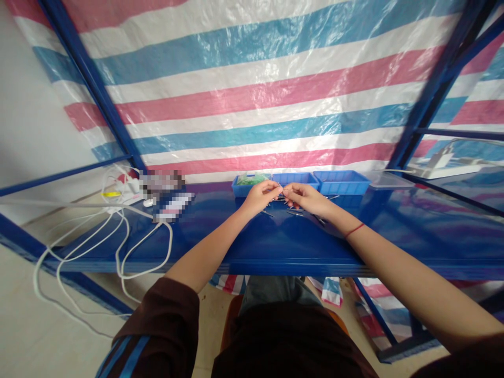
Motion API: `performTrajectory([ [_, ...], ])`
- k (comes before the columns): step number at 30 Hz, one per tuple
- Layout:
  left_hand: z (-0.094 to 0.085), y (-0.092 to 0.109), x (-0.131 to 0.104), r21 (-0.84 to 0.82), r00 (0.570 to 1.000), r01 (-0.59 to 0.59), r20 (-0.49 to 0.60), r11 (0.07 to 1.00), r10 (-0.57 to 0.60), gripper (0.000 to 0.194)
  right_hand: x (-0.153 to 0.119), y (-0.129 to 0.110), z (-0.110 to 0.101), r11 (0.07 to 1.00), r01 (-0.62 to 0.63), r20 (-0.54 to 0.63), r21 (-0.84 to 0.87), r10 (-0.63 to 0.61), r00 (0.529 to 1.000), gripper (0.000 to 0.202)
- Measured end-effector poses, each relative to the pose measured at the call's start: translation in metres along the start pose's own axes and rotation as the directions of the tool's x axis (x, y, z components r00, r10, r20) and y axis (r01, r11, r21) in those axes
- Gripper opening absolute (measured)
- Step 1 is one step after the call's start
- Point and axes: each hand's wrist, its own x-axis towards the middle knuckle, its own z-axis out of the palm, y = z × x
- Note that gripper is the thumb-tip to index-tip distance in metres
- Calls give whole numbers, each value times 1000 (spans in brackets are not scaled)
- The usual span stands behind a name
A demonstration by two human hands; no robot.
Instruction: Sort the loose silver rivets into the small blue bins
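My left hand (262, 193) and my right hand (303, 197) meet fingertip to fingertip above the blue table (275, 241). Both are closed in a pinch around something too small to name. Below and around them lie several thin metal pieces, pen-like in shape, among them one piece (268, 213) under my left hand and another (295, 212) under my right. Just behind my left hand stands a blue bin (238, 190) with green items in clear plastic. A second blue bin (302, 180) is partly covered by my right hand.
To the right are a third blue bin (342, 184) and a clear plastic lid (391, 180). White cables (126, 252) hang over the table's left edge near a power strip (122, 197). Blue metal posts (94, 94) and a striped sheet (255, 100) enclose the back.
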Motion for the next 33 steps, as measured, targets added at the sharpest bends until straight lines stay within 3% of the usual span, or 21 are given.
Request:
performTrajectory([
  [13,2,2,1,-37,998,-55,-27,998,54,26,2,8,2,1000,-2,-11,6,2,1000,28],
  [22,0,-4,3,-21,998,-47,-42,999,46,21,1,-3,2,995,94,-211,10,-90,973,33],
  [25,0,-8,3,36,999,-51,0,998,51,20,1,-2,3,993,115,-241,-14,-115,964,32],
  [28,-5,-6,2,241,997,-71,54,968,59,23,5,2,0,990,114,-278,-82,-132,951,30],
  [31,-17,5,-1,529,981,-157,182,834,69,32,12,10,-16,978,81,-446,-192,-160,880,25],
  [33,-28,15,-2,622,961,-196,274,758,23,32,14,17,-33,962,-3,-626,-273,-176,760,20],
])
